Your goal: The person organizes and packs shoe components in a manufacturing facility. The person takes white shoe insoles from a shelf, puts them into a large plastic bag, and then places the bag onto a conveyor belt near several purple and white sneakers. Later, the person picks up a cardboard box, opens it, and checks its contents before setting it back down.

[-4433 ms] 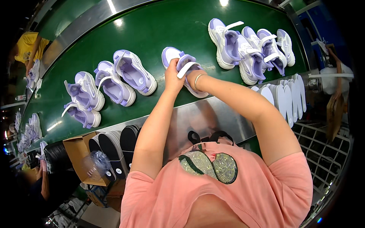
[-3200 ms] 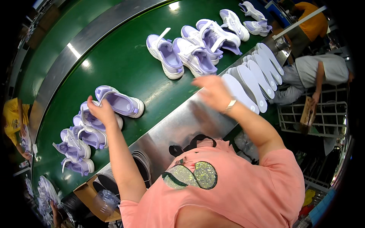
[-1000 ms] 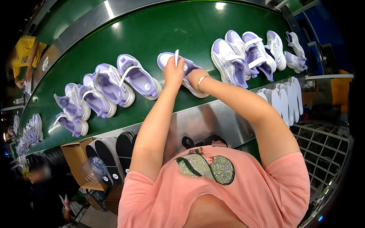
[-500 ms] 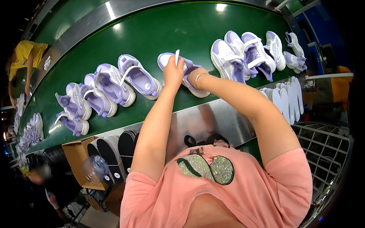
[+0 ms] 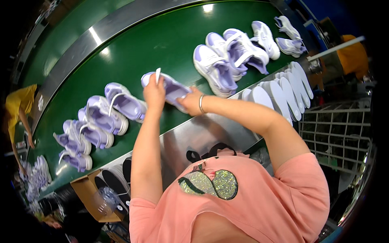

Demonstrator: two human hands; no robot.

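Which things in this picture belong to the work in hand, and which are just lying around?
In the work:
lavender-and-white shoe
left hand, gripping it near the toe
right hand, at its heel
probably also the similar shoes and white insoles

Lying around, it seems:
cardboard box
clear plastic container
black insoles, untouched

Roughly twelve nearer shoes (image 5: 176, 90), one carton (image 5: 84, 195)

The left hand (image 5: 154, 94) grips a lavender-and-white sneaker (image 5: 174, 89) near its toe on the green table (image 5: 158, 46); the right hand (image 5: 192, 101) holds the heel end.
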